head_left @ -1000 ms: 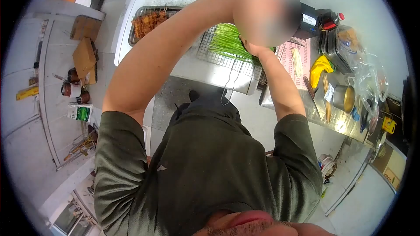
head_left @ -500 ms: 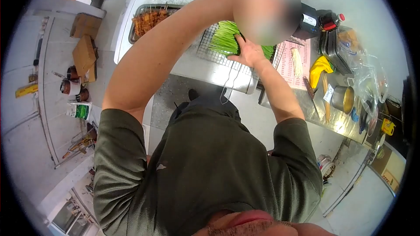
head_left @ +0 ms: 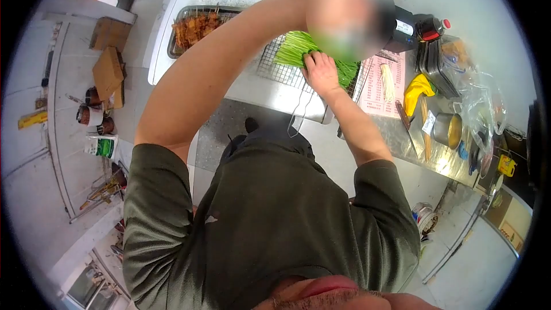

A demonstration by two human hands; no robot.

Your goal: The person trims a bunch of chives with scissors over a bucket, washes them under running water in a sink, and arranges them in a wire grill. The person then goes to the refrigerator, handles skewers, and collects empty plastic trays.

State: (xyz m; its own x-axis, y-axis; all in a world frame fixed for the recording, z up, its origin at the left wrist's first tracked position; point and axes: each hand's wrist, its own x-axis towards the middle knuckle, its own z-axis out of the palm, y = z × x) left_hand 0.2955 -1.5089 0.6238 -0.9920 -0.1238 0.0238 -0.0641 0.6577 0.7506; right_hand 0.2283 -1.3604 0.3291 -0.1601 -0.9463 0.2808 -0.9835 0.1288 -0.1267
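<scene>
Long green garlic chives (head_left: 293, 50) lie across a wire grilling rack (head_left: 274, 64) on the white counter. My right hand (head_left: 321, 73) is on the chives, its fingers drawn together and bent over the stalks. The rack's wire handle (head_left: 299, 109) sticks out over the counter's near edge. My left arm reaches up across the view. My left hand (head_left: 341, 14) is close to the camera and smeared by a blur, so its fingers do not show. A dark shape beside it is also blurred.
A metal tray (head_left: 174, 46) of browned meat skewers (head_left: 198, 26) stands on the left. On the right are pale enoki mushrooms (head_left: 387, 83) on a printed pink sheet (head_left: 372, 95), a yellow cloth (head_left: 418, 93), a knife (head_left: 407, 126), wooden skewers (head_left: 426, 138) and a metal pot (head_left: 447, 130).
My right hand has shifted slightly and its spread fingers and thumb have drawn in over the chives. More green stalks show to its right. My left arm is almost unmoved.
</scene>
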